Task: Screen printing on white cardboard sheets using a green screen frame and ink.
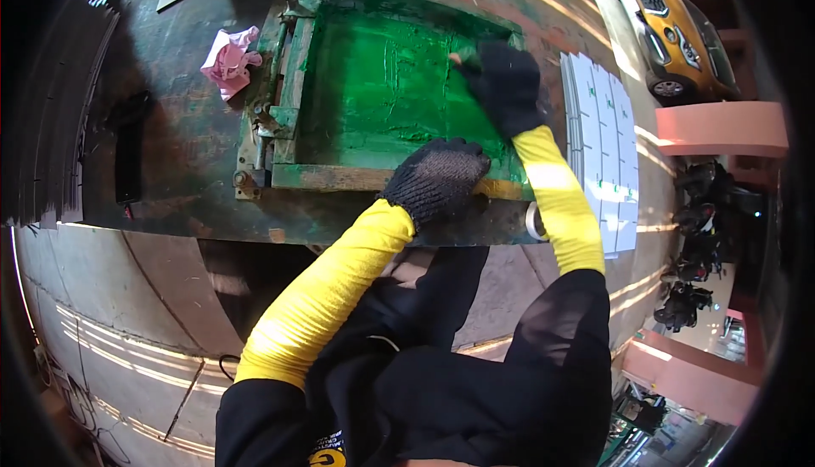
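Head view: left hand [437, 177] is pressing flat, fingers spread, on the green screen frame [340, 177]; right hand [503, 85] is clenching a squeegee, barely visible. Judgement: keep pressure even.

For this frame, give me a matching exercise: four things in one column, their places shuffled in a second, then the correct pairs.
Things:
1. left hand
2. right hand
3. pink rag
4. white sheets

Places:
A. on the table left of the frame
B. inside the green-inked screen, at its right side
C. on the near wooden edge of the frame
D. on the table right of the frame

Pairs: 1-C, 2-B, 3-A, 4-D
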`<state>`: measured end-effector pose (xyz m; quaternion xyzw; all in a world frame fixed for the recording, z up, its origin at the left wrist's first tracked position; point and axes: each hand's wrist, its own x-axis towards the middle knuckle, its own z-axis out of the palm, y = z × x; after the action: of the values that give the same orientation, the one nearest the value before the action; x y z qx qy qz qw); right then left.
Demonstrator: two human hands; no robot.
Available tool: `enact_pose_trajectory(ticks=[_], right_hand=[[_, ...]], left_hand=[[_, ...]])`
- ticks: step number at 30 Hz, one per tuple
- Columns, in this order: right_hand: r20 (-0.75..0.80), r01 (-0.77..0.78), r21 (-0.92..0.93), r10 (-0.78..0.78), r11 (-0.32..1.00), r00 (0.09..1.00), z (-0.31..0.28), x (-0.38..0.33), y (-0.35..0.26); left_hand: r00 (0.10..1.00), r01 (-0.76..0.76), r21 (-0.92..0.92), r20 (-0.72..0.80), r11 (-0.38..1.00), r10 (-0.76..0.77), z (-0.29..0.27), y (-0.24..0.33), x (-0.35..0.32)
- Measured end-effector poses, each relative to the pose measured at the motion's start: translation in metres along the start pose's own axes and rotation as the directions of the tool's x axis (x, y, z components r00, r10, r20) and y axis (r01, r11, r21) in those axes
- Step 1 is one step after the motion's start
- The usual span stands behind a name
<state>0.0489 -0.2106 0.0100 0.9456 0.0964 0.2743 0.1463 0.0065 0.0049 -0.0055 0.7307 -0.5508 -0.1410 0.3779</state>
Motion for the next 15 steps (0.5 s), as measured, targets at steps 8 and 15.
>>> enact_pose_trajectory(ticks=[8,15], right_hand=[[0.108,-0.299,0.117,0.287,0.947,0.952,-0.003,0.037,0.058],[0.219,-0.142,0.04,0.13,0.989,0.967,0.011,0.047,0.053]], left_hand=[[1.0,0.006,0.001,0.022,1.0,-0.006,-0.002,0.003,-0.004],[1.0,-0.013,-0.027,0.021,1.0,0.013,-0.001,0.005,-0.001]])
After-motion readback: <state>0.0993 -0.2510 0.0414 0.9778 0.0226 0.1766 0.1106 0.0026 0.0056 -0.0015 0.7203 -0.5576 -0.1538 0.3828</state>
